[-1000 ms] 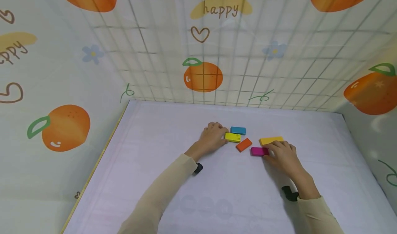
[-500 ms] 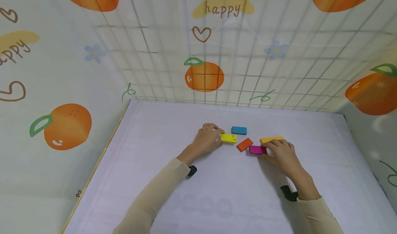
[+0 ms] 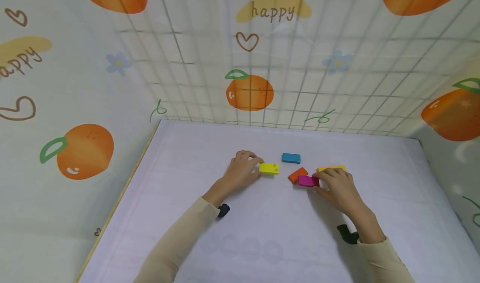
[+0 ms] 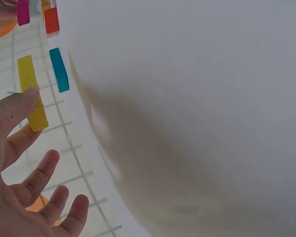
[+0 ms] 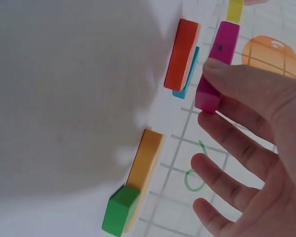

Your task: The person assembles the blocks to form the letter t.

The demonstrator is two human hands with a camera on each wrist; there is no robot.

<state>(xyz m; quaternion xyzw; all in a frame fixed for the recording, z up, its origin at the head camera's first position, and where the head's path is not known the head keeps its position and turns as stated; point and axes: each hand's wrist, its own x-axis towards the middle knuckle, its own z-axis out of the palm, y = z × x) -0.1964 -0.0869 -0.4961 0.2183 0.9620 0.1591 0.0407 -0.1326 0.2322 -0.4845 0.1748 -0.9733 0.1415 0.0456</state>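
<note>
My left hand (image 3: 241, 169) pinches a yellow block (image 3: 269, 169) by its left end. In the left wrist view the thumb lies across that block, and the other fingers spread below it. My right hand (image 3: 340, 192) holds a magenta block (image 3: 308, 181) between thumb and fingers, lifted off the table in the right wrist view. An orange-red block (image 3: 298, 174) lies just behind the magenta one and is partly covered by it in the head view. Behind these lies a blue block (image 3: 291, 158).
An amber block (image 3: 331, 168) lies behind the right hand, which partly hides it. The right wrist view shows a green block (image 5: 121, 210) against its end. White cloth covers the table (image 3: 262, 233), with printed cloth walls at the back and sides.
My left hand has drawn the yellow block leftward, away from the blue block. My right hand has carried the magenta block slightly left, in front of the orange-red one.
</note>
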